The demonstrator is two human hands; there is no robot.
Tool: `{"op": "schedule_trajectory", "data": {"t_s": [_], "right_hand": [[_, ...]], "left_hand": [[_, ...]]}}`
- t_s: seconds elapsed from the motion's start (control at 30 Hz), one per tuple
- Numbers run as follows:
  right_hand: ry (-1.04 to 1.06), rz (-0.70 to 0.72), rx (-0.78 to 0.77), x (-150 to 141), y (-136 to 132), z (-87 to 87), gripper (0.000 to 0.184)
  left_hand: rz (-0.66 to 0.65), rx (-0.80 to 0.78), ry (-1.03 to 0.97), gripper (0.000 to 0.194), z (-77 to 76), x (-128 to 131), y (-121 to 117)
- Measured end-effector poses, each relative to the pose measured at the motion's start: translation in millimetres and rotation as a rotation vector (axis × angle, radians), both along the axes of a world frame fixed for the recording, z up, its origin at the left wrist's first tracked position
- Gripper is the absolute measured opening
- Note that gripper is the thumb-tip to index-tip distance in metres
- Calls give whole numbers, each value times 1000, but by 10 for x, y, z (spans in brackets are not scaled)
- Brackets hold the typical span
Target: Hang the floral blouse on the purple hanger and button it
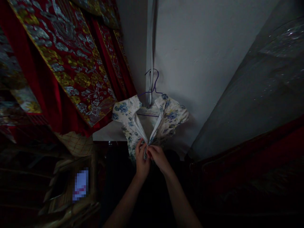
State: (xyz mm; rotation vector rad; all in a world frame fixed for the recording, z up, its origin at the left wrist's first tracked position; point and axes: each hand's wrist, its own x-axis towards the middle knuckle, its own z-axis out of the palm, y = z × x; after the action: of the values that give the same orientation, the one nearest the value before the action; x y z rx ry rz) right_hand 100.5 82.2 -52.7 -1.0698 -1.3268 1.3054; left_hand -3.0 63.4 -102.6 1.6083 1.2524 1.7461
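A white shirt with a blue flower print (128,115) hangs on a purple wire hanger (153,85), hooked against a pale wall. The shirt's front is open at the neck in a V. My left hand (142,160) pinches the left front edge at the bottom of the V. My right hand (157,156) pinches the right front edge right beside it, fingertips touching the left hand's. Both hands have their fingers closed on the cloth. The lower part of the shirt is lost in darkness.
Red cloth with gold and silver embroidery (71,57) hangs close at the left. A grey plastic-covered surface (261,88) slopes at the right above dark red fabric (261,148). A white vertical strip (150,47) runs up the wall. Wicker-like items (71,177) sit low left.
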Motion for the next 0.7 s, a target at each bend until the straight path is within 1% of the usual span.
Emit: {"op": "schedule_trajectory", "data": {"t_s": [0.07, 0.1, 0.17, 0.2, 0.27, 0.33, 0.4, 0.47, 0.5, 0.53, 0.6, 0.7], "right_hand": [[-37, 32, 2, 4, -4, 42, 33], [-52, 52, -10, 19, 9, 91, 32], [-61, 86, -55, 68, 83, 262, 31], [-50, 82, -78, 96, 147, 387, 31], [4, 33, -100, 152, 321, 709, 28], [103, -28, -70, 196, 524, 1092, 25], [170, -39, -41, 215, 697, 1467, 22], [215, -41, -22, 208, 794, 1758, 22], [234, -47, -6, 197, 811, 1855, 23], [255, -57, 16, 184, 809, 1917, 22], [302, -97, 54, 159, 774, 1950, 20], [326, -151, 53, 142, 713, 1858, 21]], "left_hand": [[-11, -5, -58, 23, 49, 79, 44], [-9, -15, -75, 18, 79, 94, 71], [-27, -47, -67, 13, 124, 87, 111], [-38, -60, -52, 14, 130, 72, 122], [-53, -77, -10, 15, 111, 28, 127], [-77, -89, 55, 15, 72, -27, 137], [-120, -105, 133, 16, 60, -99, 181], [-182, -108, 219, 14, 110, -186, 271], [-213, -101, 265, 13, 157, -233, 328], [-242, -88, 316, 12, 215, -278, 387], [-295, -62, 449, 13, 341, -350, 488], [-358, -91, 710, 16, 519, -384, 529]]}}
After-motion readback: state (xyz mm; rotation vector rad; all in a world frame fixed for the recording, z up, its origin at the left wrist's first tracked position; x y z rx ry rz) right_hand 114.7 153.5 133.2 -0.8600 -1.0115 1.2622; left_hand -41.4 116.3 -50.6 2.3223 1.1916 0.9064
